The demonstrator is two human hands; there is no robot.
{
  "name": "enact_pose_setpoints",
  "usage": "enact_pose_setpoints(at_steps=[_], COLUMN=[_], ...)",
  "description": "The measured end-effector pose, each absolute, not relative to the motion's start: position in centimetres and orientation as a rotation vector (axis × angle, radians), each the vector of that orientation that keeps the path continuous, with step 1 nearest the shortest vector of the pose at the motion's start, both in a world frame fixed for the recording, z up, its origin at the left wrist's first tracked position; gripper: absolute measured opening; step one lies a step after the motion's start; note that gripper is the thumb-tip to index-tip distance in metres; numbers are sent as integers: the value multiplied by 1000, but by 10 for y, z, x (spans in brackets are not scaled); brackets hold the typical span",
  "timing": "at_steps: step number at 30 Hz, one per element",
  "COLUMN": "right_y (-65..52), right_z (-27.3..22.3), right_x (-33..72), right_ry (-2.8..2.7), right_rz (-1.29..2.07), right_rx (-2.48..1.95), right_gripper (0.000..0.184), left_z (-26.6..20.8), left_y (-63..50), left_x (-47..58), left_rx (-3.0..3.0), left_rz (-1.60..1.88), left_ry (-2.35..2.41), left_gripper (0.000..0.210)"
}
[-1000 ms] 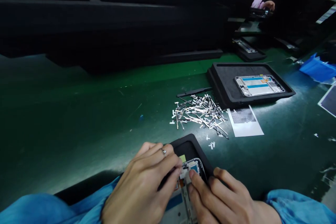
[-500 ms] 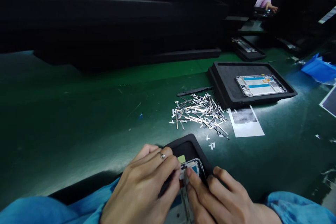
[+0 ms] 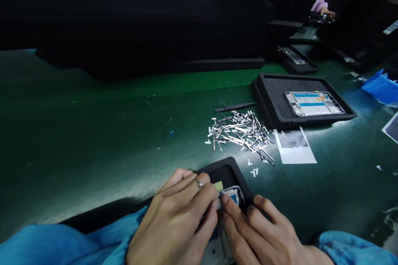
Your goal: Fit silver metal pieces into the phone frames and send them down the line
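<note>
The left hand and right hand met over a metal phone frame, which lay beneath their fingertips in the near tray, made of black foam with a raised rim. The left thumb and forefinger lay close together at the frame's upper end; whether either hand grasped a part could not be told. A gap of smooth green table separated the near tray from thin metallic strips beyond it. Farther off, to the near tray's right, a thick foam tray bore a second phone frame.
</note>
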State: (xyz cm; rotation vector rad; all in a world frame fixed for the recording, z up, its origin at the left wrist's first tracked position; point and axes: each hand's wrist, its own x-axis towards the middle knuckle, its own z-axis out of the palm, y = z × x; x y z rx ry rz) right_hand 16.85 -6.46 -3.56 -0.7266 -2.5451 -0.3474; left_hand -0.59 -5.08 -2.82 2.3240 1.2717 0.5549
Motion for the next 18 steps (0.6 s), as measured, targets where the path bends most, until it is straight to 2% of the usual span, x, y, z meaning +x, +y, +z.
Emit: enact_pose_setpoints(at_steps=[13, 18], right_y=[-68, -67], right_z=[-38, -25], right_x=[166, 167], right_ry=[-2547, -2747], right_rz=[-386, -422], right_rx=[-728, -719], right_gripper=[36, 38], left_z=[-27, -33], left_y=[-49, -54], left_x=[-1, 3], left_rx=[2385, 2618], left_rz=[653, 849], left_ry=[1320, 1358], left_gripper=[30, 44])
